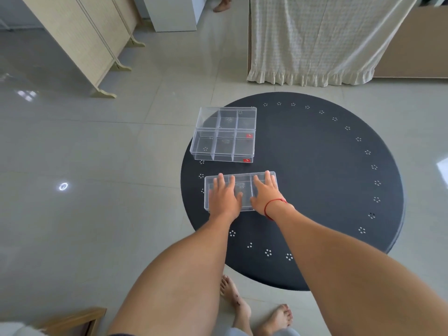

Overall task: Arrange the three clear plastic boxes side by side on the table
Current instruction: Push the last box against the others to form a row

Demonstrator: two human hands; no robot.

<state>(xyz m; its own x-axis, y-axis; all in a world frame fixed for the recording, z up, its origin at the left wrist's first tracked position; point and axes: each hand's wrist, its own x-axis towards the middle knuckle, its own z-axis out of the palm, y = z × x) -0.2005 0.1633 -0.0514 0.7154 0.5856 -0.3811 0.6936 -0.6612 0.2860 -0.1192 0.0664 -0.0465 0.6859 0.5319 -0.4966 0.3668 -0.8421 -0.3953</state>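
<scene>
On the round dark table [315, 166] lie three clear plastic boxes with dividers. Two of them sit touching at the table's far left, the rear box [228, 117] directly behind the front box [223, 146]. Each shows a small red sticker at its right corner. The third box [242, 187] lies nearer to me, apart from those two. My left hand [224, 197] and my right hand [265, 192] rest palm down on its top, fingers spread and reaching toward its far edge. My hands hide much of this box. A red string circles my right wrist.
Table overhangs a glossy tiled floor [97, 166]. My bare feet [257, 309] stand by its near edge. A folding screen [92, 44] stands at the far left and a curtain-covered unit [315, 37] at the far right. A wooden frame corner [77, 321] shows at the lower left.
</scene>
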